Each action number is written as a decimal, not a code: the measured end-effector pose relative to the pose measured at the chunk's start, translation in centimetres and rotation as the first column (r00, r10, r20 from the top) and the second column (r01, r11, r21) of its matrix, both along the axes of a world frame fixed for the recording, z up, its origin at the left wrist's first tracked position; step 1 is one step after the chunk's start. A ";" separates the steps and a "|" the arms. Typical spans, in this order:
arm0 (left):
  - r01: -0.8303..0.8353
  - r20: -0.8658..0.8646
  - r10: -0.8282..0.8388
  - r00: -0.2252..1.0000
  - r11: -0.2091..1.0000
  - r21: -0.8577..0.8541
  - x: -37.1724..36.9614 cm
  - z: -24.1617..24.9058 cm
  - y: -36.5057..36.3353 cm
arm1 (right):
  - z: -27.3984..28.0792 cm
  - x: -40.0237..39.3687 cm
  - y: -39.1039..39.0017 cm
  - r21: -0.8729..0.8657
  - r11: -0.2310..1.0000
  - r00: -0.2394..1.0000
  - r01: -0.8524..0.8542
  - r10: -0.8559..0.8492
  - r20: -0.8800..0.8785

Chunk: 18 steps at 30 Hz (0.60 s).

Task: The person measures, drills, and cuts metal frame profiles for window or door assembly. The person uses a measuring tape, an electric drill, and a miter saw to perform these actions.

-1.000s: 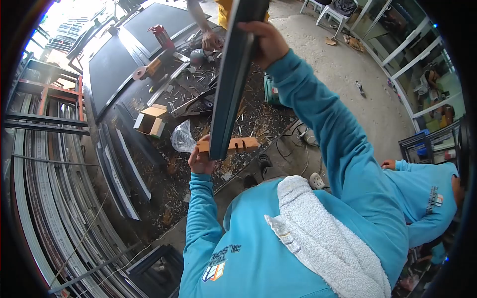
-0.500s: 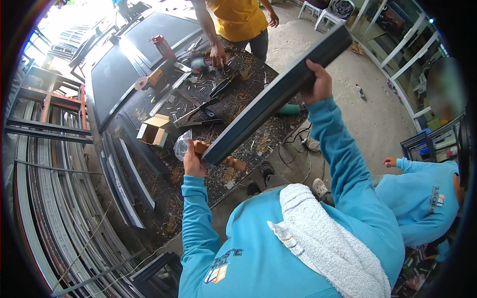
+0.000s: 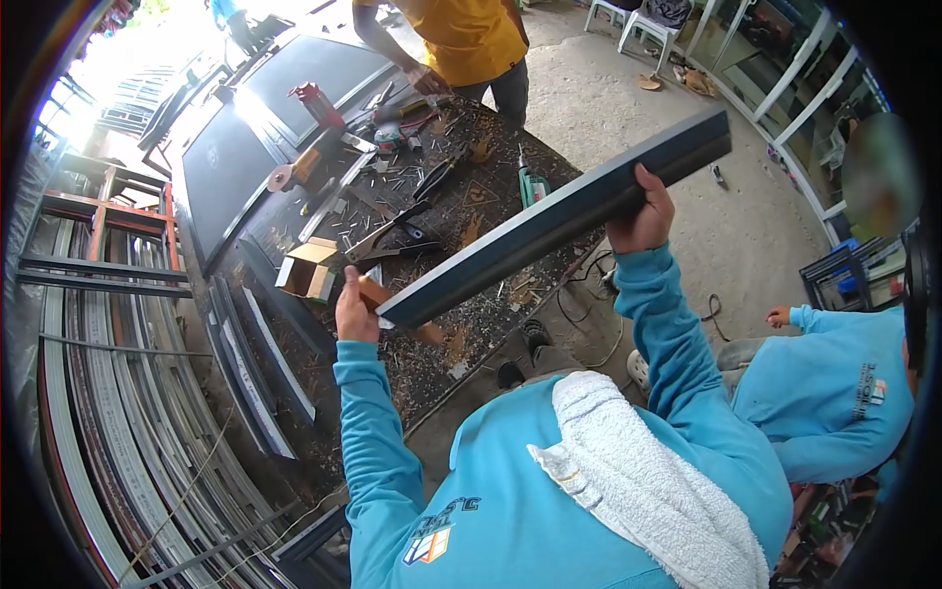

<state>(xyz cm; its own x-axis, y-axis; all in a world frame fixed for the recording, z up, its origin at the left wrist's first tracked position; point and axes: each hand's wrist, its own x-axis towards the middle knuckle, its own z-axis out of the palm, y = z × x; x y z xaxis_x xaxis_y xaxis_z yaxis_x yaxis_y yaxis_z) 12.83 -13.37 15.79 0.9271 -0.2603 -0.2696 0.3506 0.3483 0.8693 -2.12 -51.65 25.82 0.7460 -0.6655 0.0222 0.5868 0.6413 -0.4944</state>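
Note:
A long dark metal profile [image 3: 549, 224] is held up at a slant over the near side of the workbench. My right hand [image 3: 643, 214] grips it toward its far end, thumb over the top edge. At the lower end of the profile, my left hand [image 3: 357, 312] is closed with its thumb up around an orange-brown block [image 3: 373, 292]. That block passes behind the profile and shows again below its lower edge.
On the littered workbench [image 3: 392, 383] lie an open cardboard box [image 3: 307, 269], black-handled cutters [image 3: 397, 228], an angle grinder [image 3: 294, 170] and a green drill [image 3: 533, 185]. A person in yellow [image 3: 461, 44] stands across; another in blue [image 3: 824, 393] is at my right. Stacked profiles [image 3: 128, 412] lie left.
The profile has swung down at its far end and shifted slightly left at its near end, both hands with it. The person in yellow has drawn a hand back toward the body.

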 end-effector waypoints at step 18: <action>-0.353 0.459 -0.487 0.743 0.298 0.887 -5.7 -16.2 5.2 | 0.1 -2.3 -4.2 -0.572 0.774 0.914 -0.271 0.021 -0.405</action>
<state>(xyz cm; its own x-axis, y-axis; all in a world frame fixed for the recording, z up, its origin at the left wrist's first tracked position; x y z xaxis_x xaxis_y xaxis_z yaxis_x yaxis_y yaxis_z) 7.16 -8.14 -0.42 0.9340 -0.3078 0.1815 -0.3569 -0.7805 0.5132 -4.46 -55.85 25.90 0.8691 -0.4854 0.0946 0.2132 0.1953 -0.9573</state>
